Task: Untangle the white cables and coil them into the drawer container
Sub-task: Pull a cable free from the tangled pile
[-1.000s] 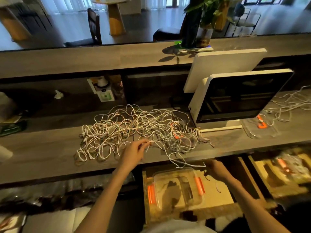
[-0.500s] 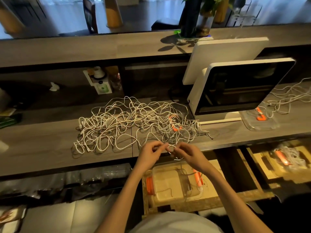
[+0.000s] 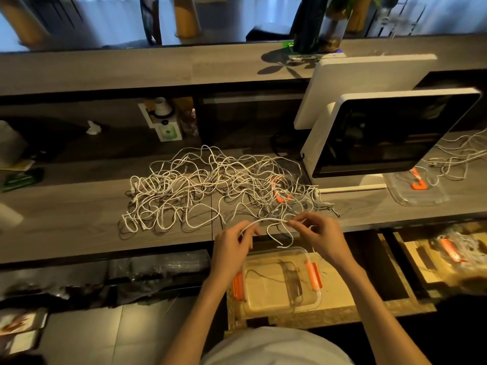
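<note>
A big tangle of white cables [image 3: 210, 188] lies spread over the grey wooden desk [image 3: 66, 222]. One white cable [image 3: 266, 220] arches between my hands at the desk's front edge. My left hand [image 3: 232, 248] grips its left part and my right hand [image 3: 319, 235] pinches its right part, with loose loops hanging below. Under my hands, a clear plastic container [image 3: 279, 280] with orange clips sits in the open drawer [image 3: 342, 309].
A white-framed monitor [image 3: 390, 133] stands on the right, with a clear lid [image 3: 419, 188] and more white cables [image 3: 461, 154] beside it. A second open drawer [image 3: 448, 259] at the right holds another container. An orange clip [image 3: 279, 191] lies in the tangle.
My hands have moved apart from each other, stretching one cable into an arch between them. Before that, my right hand rose from the drawer to join the left.
</note>
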Demonstrator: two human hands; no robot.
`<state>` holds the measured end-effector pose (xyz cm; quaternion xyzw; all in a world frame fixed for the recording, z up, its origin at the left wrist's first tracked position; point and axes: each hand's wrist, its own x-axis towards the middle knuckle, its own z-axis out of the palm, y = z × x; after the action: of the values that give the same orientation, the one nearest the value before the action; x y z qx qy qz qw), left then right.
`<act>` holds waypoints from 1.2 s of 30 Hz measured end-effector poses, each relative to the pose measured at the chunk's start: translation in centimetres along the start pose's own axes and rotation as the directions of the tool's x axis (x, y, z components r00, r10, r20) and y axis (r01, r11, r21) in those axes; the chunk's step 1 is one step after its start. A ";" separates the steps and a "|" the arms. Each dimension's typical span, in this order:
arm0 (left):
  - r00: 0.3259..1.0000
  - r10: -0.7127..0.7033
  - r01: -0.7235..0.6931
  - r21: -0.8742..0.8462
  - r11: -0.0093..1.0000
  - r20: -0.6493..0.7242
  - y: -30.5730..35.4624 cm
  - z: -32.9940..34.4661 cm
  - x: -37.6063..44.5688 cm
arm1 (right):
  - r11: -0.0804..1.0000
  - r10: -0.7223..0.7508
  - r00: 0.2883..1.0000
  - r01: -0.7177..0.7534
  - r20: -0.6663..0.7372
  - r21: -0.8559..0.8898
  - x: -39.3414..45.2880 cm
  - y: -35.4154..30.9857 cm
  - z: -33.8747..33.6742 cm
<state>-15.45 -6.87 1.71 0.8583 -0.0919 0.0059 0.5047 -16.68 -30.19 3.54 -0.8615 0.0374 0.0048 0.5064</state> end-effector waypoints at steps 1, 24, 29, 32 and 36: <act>0.998 -0.056 0.054 -0.091 0.994 -0.018 0.3 0.1 0.1 | 1.000 -0.007 1.000 0.007 -0.003 -0.018 0.0 -0.2 -0.1; 0.913 -0.370 0.365 -0.749 0.553 0.172 0.2 -0.1 0.9 | 0.993 -0.112 0.951 0.100 0.288 0.058 -1.3 -0.5 0.1; 0.904 -0.409 0.329 -0.809 0.487 0.121 0.1 0.1 1.1 | 0.995 -0.081 0.908 0.097 0.410 -0.017 -1.9 0.1 0.7; 0.898 -0.416 0.308 -0.881 0.359 0.144 0.3 0.5 1.3 | 0.986 -0.102 0.879 0.150 0.465 -0.067 -2.0 -0.2 0.8; 0.881 -0.443 0.359 -0.843 0.400 0.165 -0.1 0.8 1.6 | 0.991 -0.110 0.838 0.136 0.535 -0.010 -1.8 -1.0 1.1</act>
<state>-13.90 -7.78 1.36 0.4906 0.1479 -0.1250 0.8496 -18.34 -28.62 3.96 -0.8388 -0.1601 0.2118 0.4753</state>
